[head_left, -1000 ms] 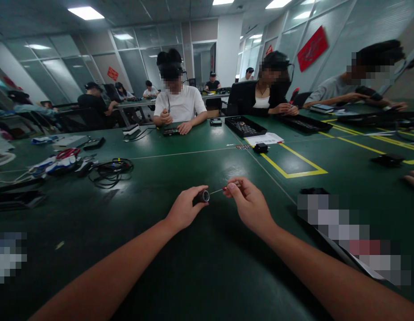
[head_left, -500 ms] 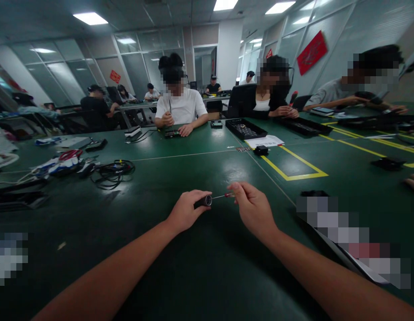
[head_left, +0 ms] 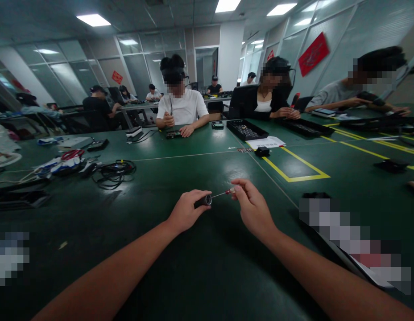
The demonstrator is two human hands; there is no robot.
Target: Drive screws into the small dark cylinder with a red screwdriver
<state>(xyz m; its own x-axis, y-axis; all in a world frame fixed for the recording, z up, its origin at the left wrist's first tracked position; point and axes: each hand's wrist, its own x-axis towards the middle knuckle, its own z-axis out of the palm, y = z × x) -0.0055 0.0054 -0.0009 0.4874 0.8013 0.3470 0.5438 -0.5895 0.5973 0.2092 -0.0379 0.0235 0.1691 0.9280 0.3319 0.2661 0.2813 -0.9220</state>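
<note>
My left hand (head_left: 186, 208) is closed around a dark cylinder (head_left: 203, 202), perhaps a flashlight, whose round metallic-rimmed end faces right. Between the thumb and fingers of my right hand (head_left: 253, 204) is a small screwdriver (head_left: 230, 191) with a red and clear handle. Its thin shaft points left and down at the cylinder's rim. Whether the tip touches the rim or sits inside it is too small to tell. Both hands are above the green table (head_left: 180, 276), and my fingers hide part of each thing.
A pixelated sheet on a dark tray (head_left: 341, 249) lies beside my right forearm. To the left are coiled black cables (head_left: 115, 173) and a dark tray (head_left: 21, 199). A small black block (head_left: 262, 151) sits near yellow tape. Across the table, co-workers handle parts beside black trays (head_left: 246, 130).
My right fingers have shifted on the screwdriver, and more of its handle shows. The shaft slants a little more. My left hand and the cylinder stay nearly still.
</note>
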